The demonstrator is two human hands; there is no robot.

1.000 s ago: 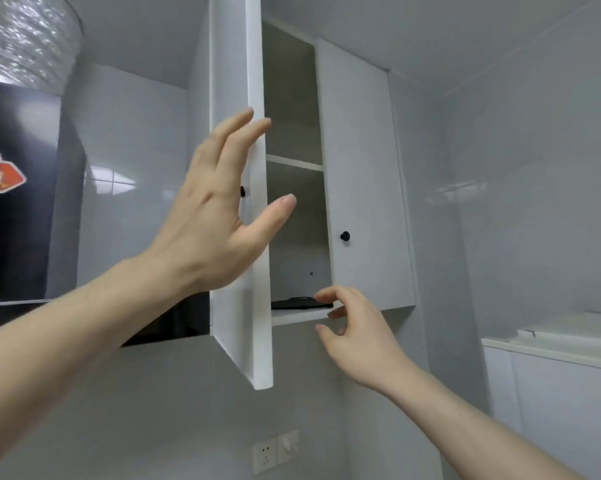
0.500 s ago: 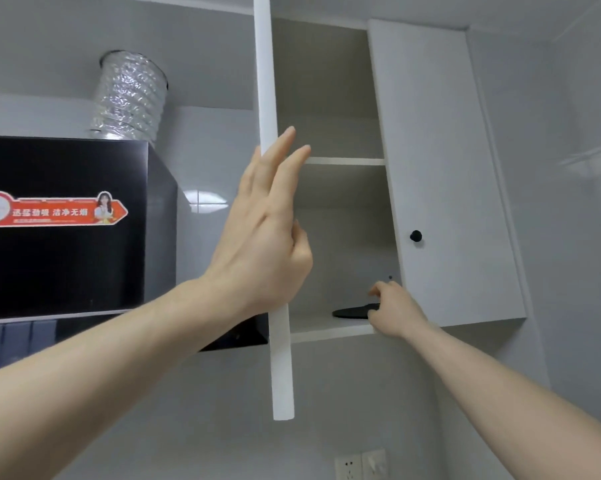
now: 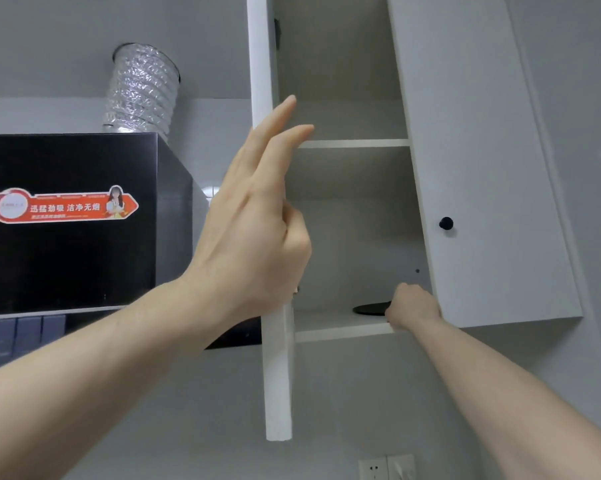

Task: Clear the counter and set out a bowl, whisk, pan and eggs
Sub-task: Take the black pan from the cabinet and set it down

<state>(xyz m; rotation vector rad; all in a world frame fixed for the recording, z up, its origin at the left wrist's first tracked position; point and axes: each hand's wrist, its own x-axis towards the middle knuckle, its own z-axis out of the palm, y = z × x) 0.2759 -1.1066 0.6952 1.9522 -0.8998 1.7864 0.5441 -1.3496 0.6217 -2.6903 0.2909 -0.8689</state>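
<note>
Matt white cabinet door [image 3: 275,375], crinkled shiny foil duct [image 3: 141,88], glossy black hood [image 3: 67,258].

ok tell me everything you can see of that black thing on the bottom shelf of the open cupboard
The black object is flat, dark and matte, with a rounded left end; seen from below, it looks like a thin disc or a pan's rim, but which cannot be told. It lies on the bottom shelf of the open wall cupboard, near the front edge. Its right part is hidden behind the right hand, whose curled fingers close on it. The left hand rests on the open door's edge, well apart from it.
</note>
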